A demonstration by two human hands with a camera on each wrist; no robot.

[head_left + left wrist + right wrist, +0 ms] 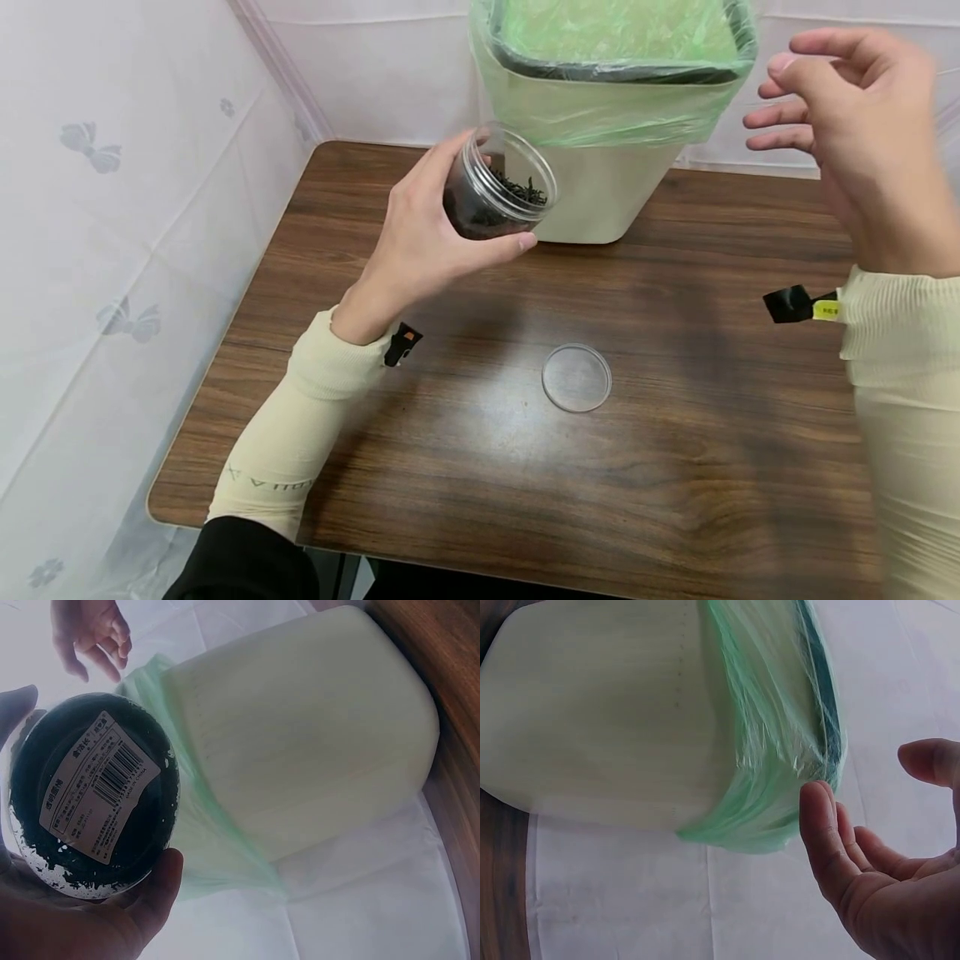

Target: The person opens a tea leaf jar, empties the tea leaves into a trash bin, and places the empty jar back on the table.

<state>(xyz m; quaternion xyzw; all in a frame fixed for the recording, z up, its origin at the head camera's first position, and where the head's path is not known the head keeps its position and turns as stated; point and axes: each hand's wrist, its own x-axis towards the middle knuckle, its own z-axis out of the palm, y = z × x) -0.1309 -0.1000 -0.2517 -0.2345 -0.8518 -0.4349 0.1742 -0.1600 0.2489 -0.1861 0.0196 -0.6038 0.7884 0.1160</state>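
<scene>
My left hand (423, 221) grips a clear plastic jar (495, 187) round its side, tilted with its uncovered mouth to the right and toward me. Dark, dry, leaf-like bits (525, 190) lie inside it. In the left wrist view the jar's base shows a white barcode label (101, 787). Raised at the upper right, my right hand (870, 117) holds nothing, its fingers loosely bent beside the bin's rim. A light-coloured bin (600, 187) lined with a green plastic bag (600, 117) stands behind the jar. On the table lies a round clear lid (577, 378).
The wood-grain table (480, 508) runs under everything, with its left edge near the left sleeve (292, 433). White patterned sheeting (150, 233) hangs at the left and back. The bin takes up the table's rear middle.
</scene>
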